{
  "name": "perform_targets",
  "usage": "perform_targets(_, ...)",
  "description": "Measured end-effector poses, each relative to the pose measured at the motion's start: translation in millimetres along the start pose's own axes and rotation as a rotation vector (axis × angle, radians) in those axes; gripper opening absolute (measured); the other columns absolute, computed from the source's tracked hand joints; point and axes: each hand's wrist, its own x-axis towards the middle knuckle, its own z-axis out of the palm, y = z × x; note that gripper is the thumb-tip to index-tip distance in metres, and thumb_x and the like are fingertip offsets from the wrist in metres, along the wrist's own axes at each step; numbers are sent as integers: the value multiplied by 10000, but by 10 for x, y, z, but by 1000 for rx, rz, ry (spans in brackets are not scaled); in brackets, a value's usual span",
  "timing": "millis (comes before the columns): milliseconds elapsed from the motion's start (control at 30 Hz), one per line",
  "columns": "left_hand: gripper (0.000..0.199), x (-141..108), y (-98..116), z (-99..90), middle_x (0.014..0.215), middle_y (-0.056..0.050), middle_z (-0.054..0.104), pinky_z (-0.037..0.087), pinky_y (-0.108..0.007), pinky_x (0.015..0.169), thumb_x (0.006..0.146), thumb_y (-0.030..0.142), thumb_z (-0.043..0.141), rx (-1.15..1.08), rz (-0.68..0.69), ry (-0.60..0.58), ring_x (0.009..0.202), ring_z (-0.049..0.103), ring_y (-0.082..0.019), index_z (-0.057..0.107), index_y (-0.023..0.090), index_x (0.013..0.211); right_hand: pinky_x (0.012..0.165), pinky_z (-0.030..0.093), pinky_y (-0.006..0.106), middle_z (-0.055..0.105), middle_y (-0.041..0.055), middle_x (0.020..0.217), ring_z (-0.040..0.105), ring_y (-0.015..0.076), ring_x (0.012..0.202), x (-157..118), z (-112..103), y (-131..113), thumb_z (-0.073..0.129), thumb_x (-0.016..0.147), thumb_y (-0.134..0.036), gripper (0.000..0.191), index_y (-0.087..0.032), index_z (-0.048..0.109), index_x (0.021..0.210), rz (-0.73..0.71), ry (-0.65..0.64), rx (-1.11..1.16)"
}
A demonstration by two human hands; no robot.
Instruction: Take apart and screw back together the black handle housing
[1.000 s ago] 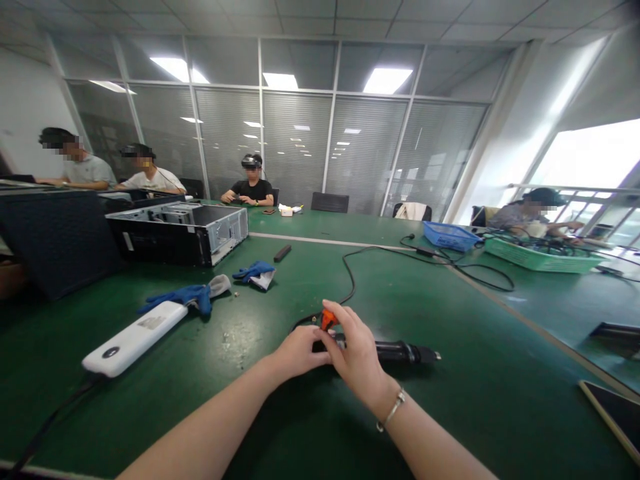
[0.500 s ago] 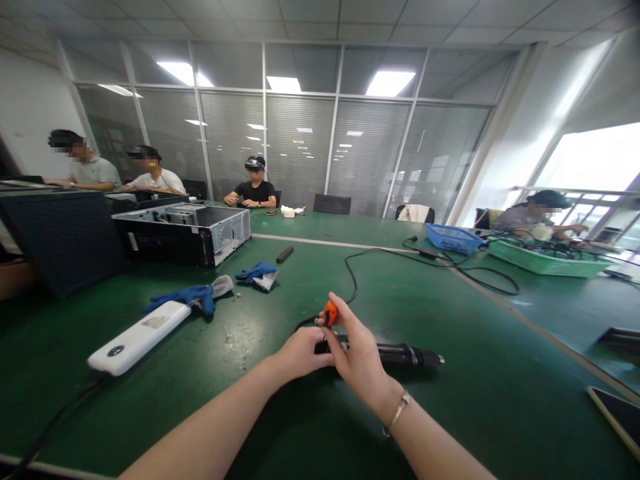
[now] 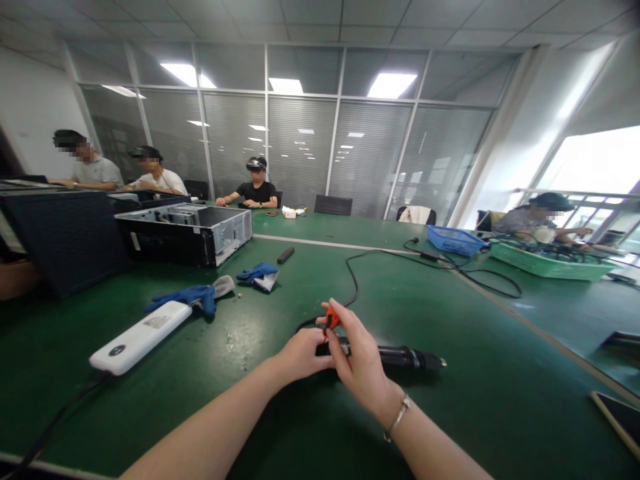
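A black electric screwdriver (image 3: 403, 357) lies across the green table with its bit end to the right. My left hand (image 3: 303, 353) is closed around its rear end, where the cable comes out. My right hand (image 3: 361, 350) pinches the orange-and-black handle of a small screwdriver (image 3: 331, 319) between thumb and fingers. That handle stands upright over the rear of the electric screwdriver. Its tip and the spot it meets are hidden by my fingers.
Left are a white power bank-like box (image 3: 143, 339), blue gloves (image 3: 200, 297) and an open computer case (image 3: 185, 233). A black cable (image 3: 356, 280) runs back. Blue (image 3: 455, 241) and green baskets (image 3: 545, 261) stand right, a phone (image 3: 617, 417) near right. Several people sit around.
The orange handle has turned a little and dropped slightly, with my right fingers moving along. My left hand and the electric screwdriver stay nearly where they were.
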Motion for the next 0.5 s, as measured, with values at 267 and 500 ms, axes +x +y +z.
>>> perform_targets(267, 282, -13, 17, -18, 921, -46, 716, 468, -253, 791, 814, 387, 654, -1, -40, -9, 859, 636, -211, 706, 155, 967, 817, 541, 341, 565, 74, 1060, 599, 190, 954, 40, -34, 1, 541, 886, -143, 490, -286, 458, 1347, 33, 78, -80)
perform_targets(500, 221, -7, 28, -13, 908, -36, 718, 477, -256, 794, 817, 318, 640, -7, -37, -4, 851, 636, -209, 713, 158, 952, 948, 496, 384, 539, 103, 1243, 555, 217, 1129, 30, -25, -36, 496, 884, -120, 616, -276, 308, 1450, 41, -1, -44)
